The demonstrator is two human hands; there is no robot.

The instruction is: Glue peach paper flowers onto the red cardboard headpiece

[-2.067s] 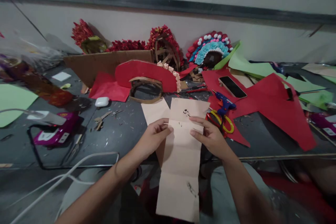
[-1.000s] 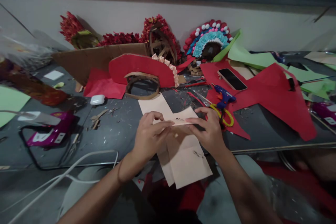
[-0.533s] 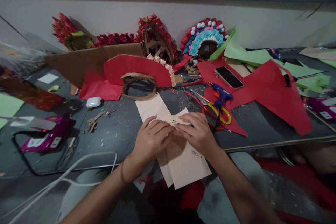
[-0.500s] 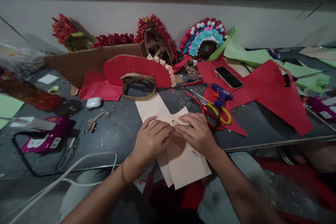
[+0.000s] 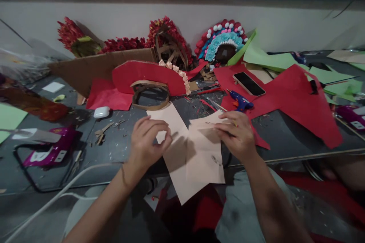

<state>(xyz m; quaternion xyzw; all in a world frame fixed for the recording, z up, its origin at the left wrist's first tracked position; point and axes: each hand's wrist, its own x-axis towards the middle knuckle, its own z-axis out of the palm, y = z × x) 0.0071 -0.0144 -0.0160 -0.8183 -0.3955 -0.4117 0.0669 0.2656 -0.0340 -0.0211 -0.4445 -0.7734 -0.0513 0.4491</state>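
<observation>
A sheet of pale peach paper [image 5: 199, 152] with creases and a small dark printed mark lies over the table's front edge, its lower end hanging past it. My right hand [image 5: 236, 133] pinches the paper's upper right edge between thumb and fingers, and that edge is bent up. To the left of the sheet, my left hand [image 5: 149, 140] is raised with loosely curved fingers. Its thumb and forefinger are close together with nothing visible between them. Behind my right hand, the scissors [image 5: 213, 103] are mostly hidden.
A blue glue gun [image 5: 241, 100] and a phone [image 5: 249, 83] lie on red paper [image 5: 296, 95]. A red headdress piece [image 5: 142, 74] with peach rosettes stands behind the sheet. At left are an earbud case [image 5: 102, 112] and a purple power strip [image 5: 54, 146] with white cables.
My hands have moved apart, the left going left and the right going right. The peach paper's right part has spread wider, and my right hand now covers most of the scissors.
</observation>
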